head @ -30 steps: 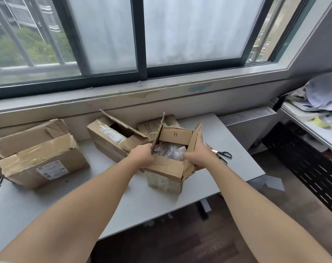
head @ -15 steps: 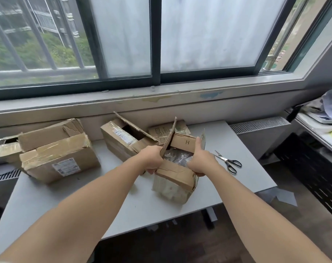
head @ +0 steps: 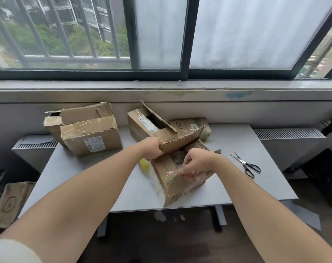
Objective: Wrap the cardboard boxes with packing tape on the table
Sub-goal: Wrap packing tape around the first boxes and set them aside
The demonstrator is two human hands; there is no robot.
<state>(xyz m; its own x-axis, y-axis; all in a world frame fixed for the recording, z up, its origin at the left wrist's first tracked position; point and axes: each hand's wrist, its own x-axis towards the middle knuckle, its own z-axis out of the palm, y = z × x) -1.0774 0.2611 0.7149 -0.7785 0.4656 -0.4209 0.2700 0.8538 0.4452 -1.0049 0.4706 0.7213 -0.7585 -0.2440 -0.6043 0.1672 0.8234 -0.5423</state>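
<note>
A small open cardboard box (head: 177, 184) stands near the front of the grey table (head: 127, 194), with crumpled plastic visible inside. My left hand (head: 154, 149) grips its long left flap (head: 182, 142) and holds it up. My right hand (head: 196, 164) pinches the near flap at the box's front edge. A yellow object (head: 144, 165), possibly a tape roll, peeks out just left of the box; most of it is hidden. Three more boxes sit behind: a large taped one (head: 89, 135) at left, an open one (head: 148, 124) in the middle, a flat one (head: 191, 126) behind.
Black-handled scissors (head: 246, 165) lie on the table to the right of the box. A wall and window sill run behind the table. A cardboard piece (head: 7, 204) rests on the floor at left. Radiator grilles flank the table.
My view has tilted down and closer. My left hand has lifted the long flap outward. My right hand moved from the right flap to the near flap at the front.
</note>
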